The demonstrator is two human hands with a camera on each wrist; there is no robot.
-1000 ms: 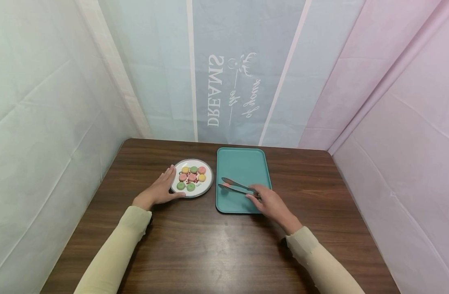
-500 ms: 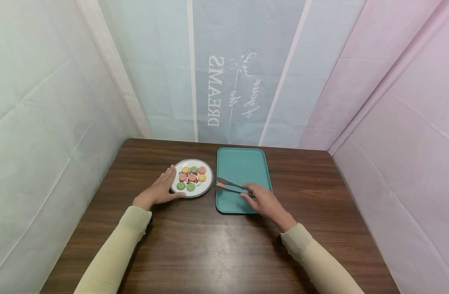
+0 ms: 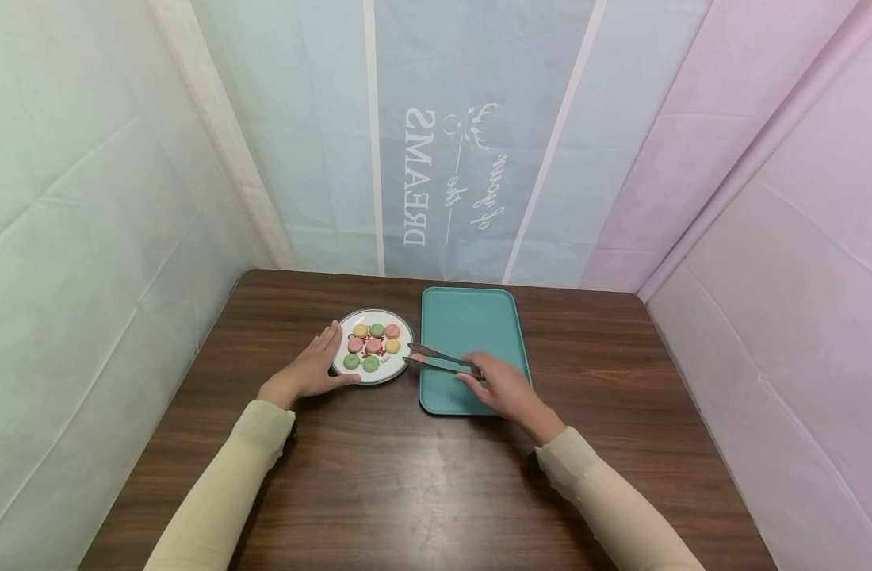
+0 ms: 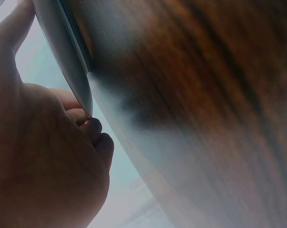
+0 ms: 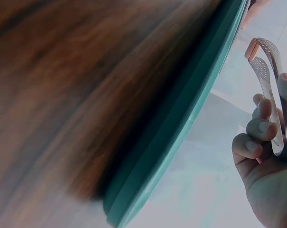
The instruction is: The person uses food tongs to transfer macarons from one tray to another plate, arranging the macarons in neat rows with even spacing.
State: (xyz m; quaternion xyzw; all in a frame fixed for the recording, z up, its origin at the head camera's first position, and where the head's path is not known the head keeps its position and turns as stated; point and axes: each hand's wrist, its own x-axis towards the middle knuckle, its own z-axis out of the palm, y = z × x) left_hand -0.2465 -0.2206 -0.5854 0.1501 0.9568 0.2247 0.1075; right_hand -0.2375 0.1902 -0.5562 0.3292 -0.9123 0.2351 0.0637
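Note:
My left hand point(image 3: 310, 369) holds the left edge of a round white plate point(image 3: 396, 365), thumb and fingers spread along it. In the left wrist view its fingertips bend round the rim. Several pink, yellow and green macarons point(image 3: 373, 346) lie on the plate. My right hand point(image 3: 507, 388) grips metal tongs point(image 3: 446, 357) with perforated ends, pointing left. Between their tips is one pink macaron point(image 5: 252, 49), held in the air. In the head view the tips overlap the plate's right rim, and the hand is over the teal tray point(image 3: 472, 313).
The tray lies just right of the plate, with a narrow gap between them. Both are toward the far side of a dark wooden table point(image 3: 422, 492). Fabric curtains point(image 3: 322, 159) surround the table at the back and sides.
My right hand has moved left with the tongs and the pink macaron, from over the tray to the plate's right rim. The left hand and the plate have stayed still.

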